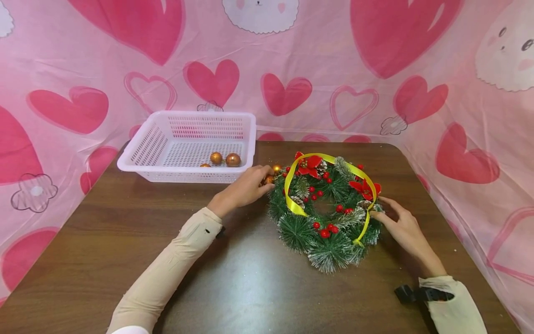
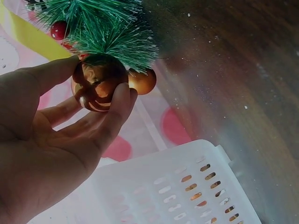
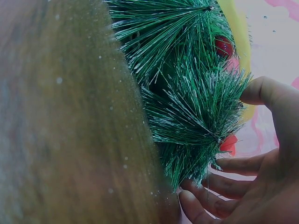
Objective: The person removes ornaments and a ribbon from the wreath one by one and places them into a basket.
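A green Christmas wreath [image 1: 296,232] with red berries, red flowers and pine cones lies on the table, a yellow ribbon [image 1: 294,207] looped over its top. At its left edge my left hand [image 1: 246,188] pinches a shiny copper-coloured bauble [image 2: 100,81] between thumb and fingers. A second golden bauble [image 2: 143,81] shows just behind that one, beside the green needles. My right hand [image 1: 404,227] grips the wreath's right side, thumb over the top near the ribbon and fingers along the outer edge.
A white perforated plastic basket [image 1: 187,175] stands at the back left with several baubles [image 1: 232,160] in it. The brown wooden table [image 1: 246,278] ends at a pink heart-patterned cloth [image 1: 317,55] hanging behind and at the sides.
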Tool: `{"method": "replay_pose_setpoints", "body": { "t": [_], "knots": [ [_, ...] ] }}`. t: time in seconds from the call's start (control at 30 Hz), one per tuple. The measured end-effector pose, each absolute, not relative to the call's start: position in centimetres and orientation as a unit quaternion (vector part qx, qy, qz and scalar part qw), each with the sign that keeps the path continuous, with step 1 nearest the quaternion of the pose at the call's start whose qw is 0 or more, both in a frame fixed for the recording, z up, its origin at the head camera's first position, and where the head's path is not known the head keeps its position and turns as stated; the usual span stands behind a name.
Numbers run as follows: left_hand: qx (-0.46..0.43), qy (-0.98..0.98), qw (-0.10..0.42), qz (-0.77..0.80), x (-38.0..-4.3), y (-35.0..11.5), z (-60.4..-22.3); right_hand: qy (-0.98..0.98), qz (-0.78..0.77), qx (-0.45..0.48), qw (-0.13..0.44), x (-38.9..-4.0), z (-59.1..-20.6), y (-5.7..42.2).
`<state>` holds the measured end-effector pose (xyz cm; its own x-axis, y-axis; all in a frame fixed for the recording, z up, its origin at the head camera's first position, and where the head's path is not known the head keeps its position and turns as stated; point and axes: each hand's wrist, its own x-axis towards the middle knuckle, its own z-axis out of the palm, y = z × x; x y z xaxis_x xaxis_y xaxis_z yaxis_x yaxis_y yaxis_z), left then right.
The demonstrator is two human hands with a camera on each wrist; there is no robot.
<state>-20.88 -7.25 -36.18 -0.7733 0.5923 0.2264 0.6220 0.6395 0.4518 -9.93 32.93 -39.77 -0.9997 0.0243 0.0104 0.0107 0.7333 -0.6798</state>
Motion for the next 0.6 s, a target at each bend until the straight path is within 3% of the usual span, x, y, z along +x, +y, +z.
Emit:
{"method": "replay_pose_setpoints", "body": {
  "t": [0.6],
  "knots": [
    [-0.365,-0.899,0.028,-0.24,-20.25,-6.81,-35.63,-0.929,0.369,-0.01,0.007,-9.94,-39.73,32.9]
  ]
}}
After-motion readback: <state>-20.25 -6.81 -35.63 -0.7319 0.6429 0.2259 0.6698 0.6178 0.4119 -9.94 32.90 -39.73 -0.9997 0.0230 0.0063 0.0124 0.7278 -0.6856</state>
